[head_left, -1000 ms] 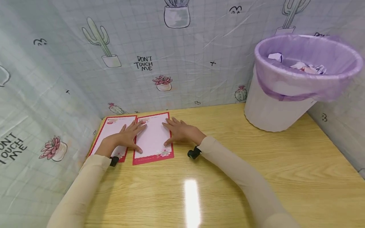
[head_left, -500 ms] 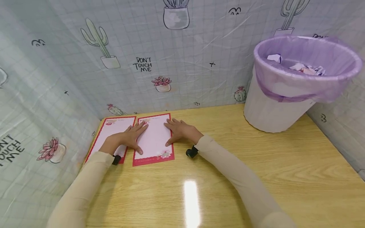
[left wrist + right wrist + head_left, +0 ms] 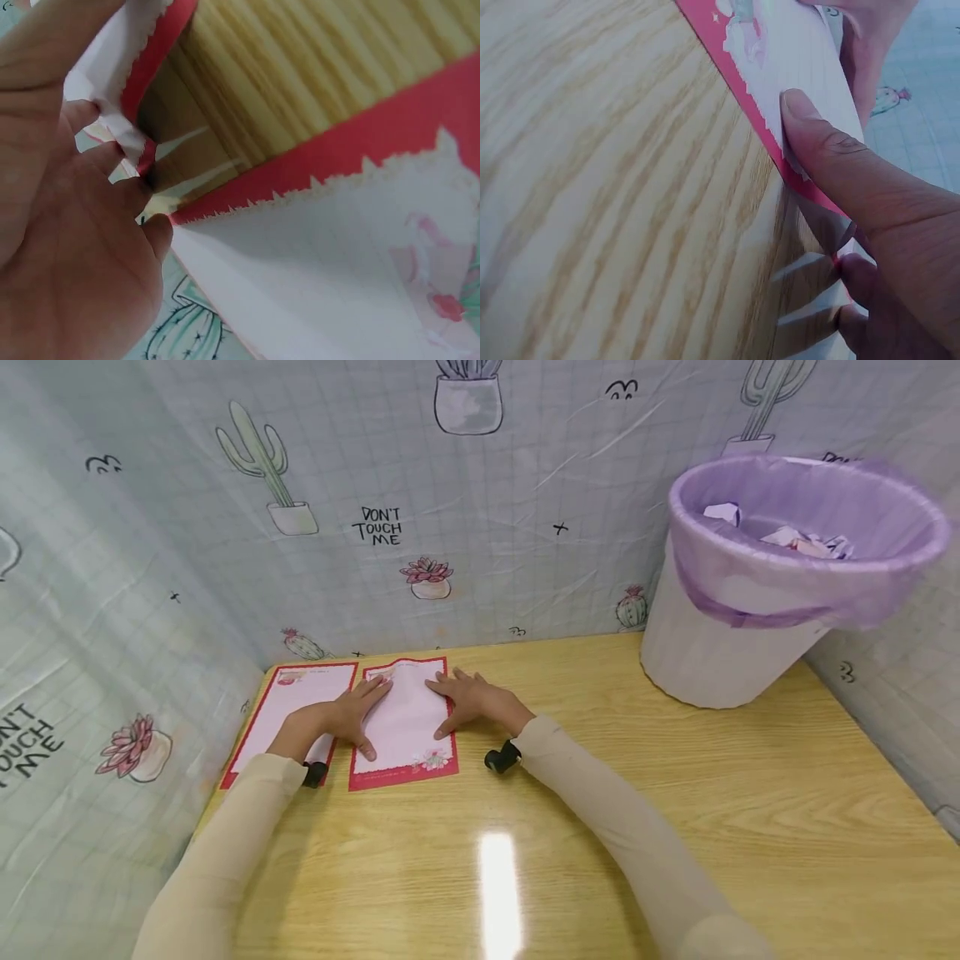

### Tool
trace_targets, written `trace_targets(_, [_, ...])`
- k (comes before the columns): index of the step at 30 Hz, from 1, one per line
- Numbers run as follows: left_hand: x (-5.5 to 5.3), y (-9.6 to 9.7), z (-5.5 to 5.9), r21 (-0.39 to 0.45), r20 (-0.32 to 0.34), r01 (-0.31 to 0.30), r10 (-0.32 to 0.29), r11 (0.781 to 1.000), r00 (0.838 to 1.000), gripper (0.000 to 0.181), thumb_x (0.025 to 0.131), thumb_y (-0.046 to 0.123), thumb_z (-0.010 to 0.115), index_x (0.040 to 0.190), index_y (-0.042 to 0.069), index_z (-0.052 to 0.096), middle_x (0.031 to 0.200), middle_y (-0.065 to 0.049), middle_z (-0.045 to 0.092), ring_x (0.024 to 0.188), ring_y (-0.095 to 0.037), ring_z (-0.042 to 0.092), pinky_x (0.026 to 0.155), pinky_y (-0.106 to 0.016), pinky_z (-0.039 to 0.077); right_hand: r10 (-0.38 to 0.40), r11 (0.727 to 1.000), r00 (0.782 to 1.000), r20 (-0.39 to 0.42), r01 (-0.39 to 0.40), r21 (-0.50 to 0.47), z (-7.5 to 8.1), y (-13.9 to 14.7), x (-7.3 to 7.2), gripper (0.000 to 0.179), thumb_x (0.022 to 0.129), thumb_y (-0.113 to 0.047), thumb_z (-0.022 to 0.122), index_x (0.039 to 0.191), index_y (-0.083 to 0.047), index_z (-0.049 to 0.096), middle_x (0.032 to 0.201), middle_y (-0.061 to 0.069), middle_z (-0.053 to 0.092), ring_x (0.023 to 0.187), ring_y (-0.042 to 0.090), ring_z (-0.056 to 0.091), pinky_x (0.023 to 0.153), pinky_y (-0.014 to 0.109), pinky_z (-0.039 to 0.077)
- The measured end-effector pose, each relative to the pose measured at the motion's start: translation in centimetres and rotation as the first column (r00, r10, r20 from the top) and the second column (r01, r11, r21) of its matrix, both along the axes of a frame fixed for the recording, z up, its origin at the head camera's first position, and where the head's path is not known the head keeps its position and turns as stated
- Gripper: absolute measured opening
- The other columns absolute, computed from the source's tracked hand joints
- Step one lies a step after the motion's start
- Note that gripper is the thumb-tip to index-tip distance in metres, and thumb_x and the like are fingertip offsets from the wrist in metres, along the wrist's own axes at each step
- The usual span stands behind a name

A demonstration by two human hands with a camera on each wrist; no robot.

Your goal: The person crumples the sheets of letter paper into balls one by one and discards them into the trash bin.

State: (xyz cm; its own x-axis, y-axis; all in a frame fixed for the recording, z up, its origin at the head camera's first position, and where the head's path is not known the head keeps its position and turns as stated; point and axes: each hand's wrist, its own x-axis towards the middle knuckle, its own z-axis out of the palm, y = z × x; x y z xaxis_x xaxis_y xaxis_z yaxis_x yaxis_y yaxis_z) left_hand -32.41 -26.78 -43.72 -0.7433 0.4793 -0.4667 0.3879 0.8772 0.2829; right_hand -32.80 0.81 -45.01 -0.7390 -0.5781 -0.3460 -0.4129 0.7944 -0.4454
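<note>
Two letter-paper sheets with red borders lie at the back left of the table. The right-hand sheet (image 3: 405, 727) lies between my hands, and its far edge bows upward. My left hand (image 3: 348, 717) rests on its left side with fingers spread. In the left wrist view this sheet (image 3: 112, 64) wrinkles at the fingertips. My right hand (image 3: 476, 703) has spread fingers on the opposite edge. The right wrist view shows the thumb (image 3: 832, 146) on top of the paper and the edge curling up beside the other fingers. The left-hand sheet (image 3: 300, 693) lies flat, partly behind my left hand.
A white bin (image 3: 712, 643) with a purple liner stands at the back right, crumpled paper (image 3: 806, 542) inside. A cactus-print curtain (image 3: 487, 568) borders the wooden table (image 3: 600, 877) at the back and sides.
The sheet between my hands was flat and now bulges up at its far edge. Both hands have stayed almost in place, the left shifting slightly rightward.
</note>
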Motion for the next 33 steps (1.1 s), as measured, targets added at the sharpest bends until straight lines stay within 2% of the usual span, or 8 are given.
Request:
trace_targets(6, [0.3, 0.0, 0.2, 0.115, 0.008, -0.021, 0.020, 0.993, 1.000, 0.126, 0.075, 0.041, 0.088, 0.164, 0.007, 0.006, 0.168, -0.023, 0.003, 0.153, -0.046, 0.007, 0.118, -0.068, 0.018, -0.002, 0.997, 1.000, 0.021, 0.004, -0.071, -0.2, 0.4, -0.2, 0.103, 0.086, -0.052, 0.078, 0.164, -0.030, 0.015, 0.171, 0.000, 0.011, 0.157, 0.028, -0.005, 0.125, 0.053, -0.005])
trace_targets(11, [1.8, 0.6, 0.6, 0.295, -0.127, -0.038, 0.078, 0.955, 0.989, 0.090, 0.087, 0.015, 0.082, 0.157, -0.003, 0.028, 0.156, -0.030, 0.033, 0.143, -0.047, 0.033, 0.115, -0.064, 0.030, -0.015, 0.971, 1.000, 0.012, 0.018, -0.238, -0.7, 0.9, -0.3, 0.096, 0.091, -0.040, 0.077, 0.165, -0.028, 0.016, 0.168, 0.007, 0.022, 0.156, 0.031, 0.012, 0.126, 0.052, 0.007])
trace_targets(16, [3.3, 1.8, 1.4, 0.422, -0.274, -0.045, 0.174, 0.905, 0.946, 0.089, 0.085, 0.006, 0.083, 0.157, 0.000, 0.032, 0.156, -0.028, 0.033, 0.144, -0.046, 0.032, 0.116, -0.064, 0.029, -0.005, 0.882, 1.000, -0.010, -0.001, -0.471, 0.1, 1.5, -0.3, 0.098, 0.090, -0.027, 0.081, 0.165, -0.020, 0.017, 0.165, 0.011, 0.030, 0.144, 0.029, 0.038, 0.120, 0.046, 0.032])
trace_targets(21, [4.3, 2.9, 3.5, 0.524, -0.390, 0.042, 0.196, 0.850, 0.900, 0.108, 0.073, 0.004, 0.092, 0.159, 0.009, 0.027, 0.165, -0.022, 0.011, 0.151, -0.045, 0.014, 0.114, -0.069, 0.027, 0.036, 0.788, 0.999, 0.008, -0.023, -0.615, 2.2, 2.4, 0.2, 0.103, 0.087, -0.025, 0.083, 0.164, -0.015, 0.016, 0.166, 0.009, 0.024, 0.144, 0.026, 0.037, 0.116, 0.044, 0.037])
trace_targets(24, [5.0, 3.2, 4.5, 0.541, -0.466, 0.104, 0.195, 0.834, 0.863, 0.118, 0.067, 0.009, 0.096, 0.161, 0.017, 0.025, 0.168, -0.016, 0.000, 0.154, -0.042, 0.001, 0.113, -0.074, 0.022, 0.053, 0.732, 0.995, 0.089, 0.022, -0.681, 3.4, 3.3, 0.9, 0.101, 0.089, -0.026, 0.081, 0.165, -0.020, 0.014, 0.167, 0.004, 0.022, 0.142, 0.025, 0.039, 0.112, 0.045, 0.042])
trace_targets(27, [5.6, 3.5, 5.1, 0.533, -0.557, 0.163, 0.199, 0.830, 0.806, 0.125, 0.061, 0.014, 0.099, 0.161, 0.023, 0.025, 0.169, -0.013, -0.007, 0.154, -0.041, -0.008, 0.113, -0.077, 0.014, 0.069, 0.676, 0.989, 0.128, 0.048, -0.735, 4.4, 4.0, 1.8, 0.096, 0.091, -0.024, 0.078, 0.164, -0.027, 0.016, 0.166, 0.001, 0.024, 0.138, 0.026, 0.043, 0.107, 0.046, 0.047])
trace_targets(31, [6.0, 4.1, 5.6, 0.521, -0.666, 0.237, 0.217, 0.820, 0.714, 0.134, 0.056, 0.014, 0.101, 0.162, 0.028, 0.020, 0.169, -0.015, -0.010, 0.154, -0.041, -0.010, 0.115, -0.076, 0.007, 0.062, 0.637, 0.997, 0.053, 0.001, -0.771, 5.3, 4.3, 2.8, 0.091, 0.091, -0.022, 0.078, 0.163, -0.030, 0.022, 0.164, 0.000, 0.028, 0.133, 0.026, 0.049, 0.101, 0.045, 0.052])
trace_targets(33, [6.1, 4.5, 5.8, 0.523, -0.700, 0.258, 0.236, 0.812, 0.674, 0.137, 0.056, 0.012, 0.101, 0.162, 0.029, 0.017, 0.169, -0.017, -0.010, 0.154, -0.041, -0.008, 0.117, -0.073, 0.005, 0.052, 0.633, 0.999, 0.002, -0.031, -0.773, 5.5, 4.3, 3.3, 0.090, 0.091, -0.021, 0.079, 0.162, -0.028, 0.025, 0.161, 0.000, 0.033, 0.129, 0.023, 0.052, 0.098, 0.041, 0.053])
